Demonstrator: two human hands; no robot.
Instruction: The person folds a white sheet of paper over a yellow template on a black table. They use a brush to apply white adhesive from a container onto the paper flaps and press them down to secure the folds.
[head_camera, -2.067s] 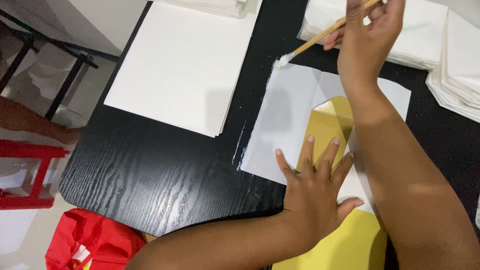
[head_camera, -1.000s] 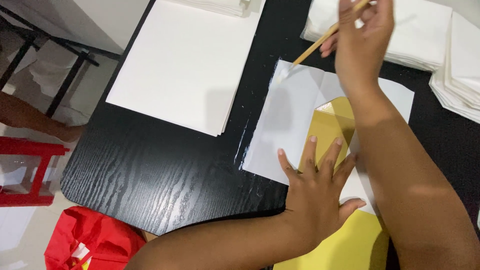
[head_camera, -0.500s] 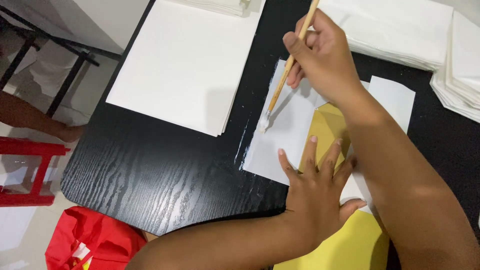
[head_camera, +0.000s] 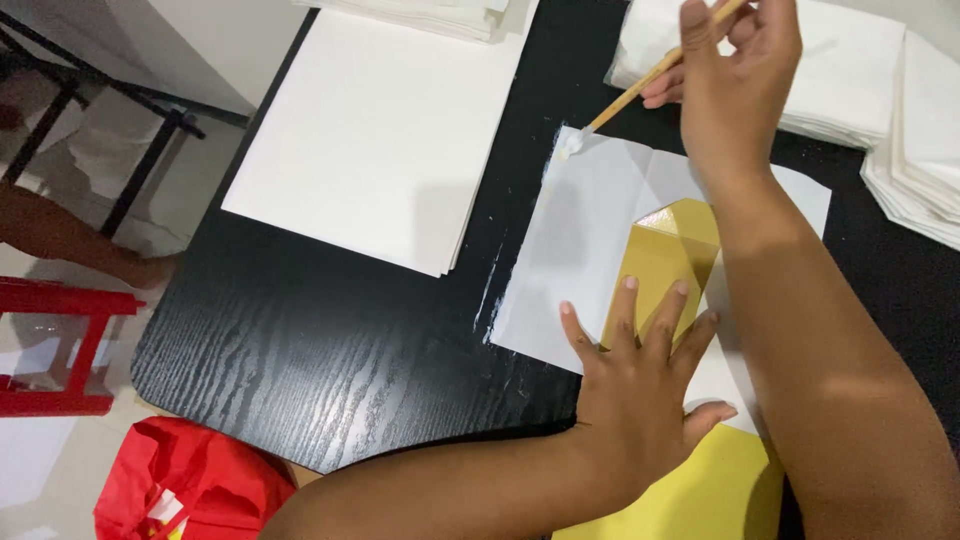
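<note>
A white paper sheet (head_camera: 585, 245) lies on the black table (head_camera: 330, 350), folded partly over a yellow form (head_camera: 660, 262). My left hand (head_camera: 640, 385) presses flat on the sheet's near edge, fingers spread over white paper and yellow piece. My right hand (head_camera: 735, 75) grips a wooden-handled brush (head_camera: 625, 98). Its white, wet tip touches the sheet's far left corner. White glue smears (head_camera: 492, 290) run along the table beside the sheet's left edge.
A stack of white sheets (head_camera: 385, 135) lies to the left. Piles of folded white paper (head_camera: 870, 70) sit at the far right. A red bag (head_camera: 185, 485) and a red stool (head_camera: 60, 345) stand on the floor at left, near another person's leg (head_camera: 70, 245).
My right hand has swung the brush from the sheet's left edge, lower down, back up to the far left corner. The left hand has stayed pressed on the paper.
</note>
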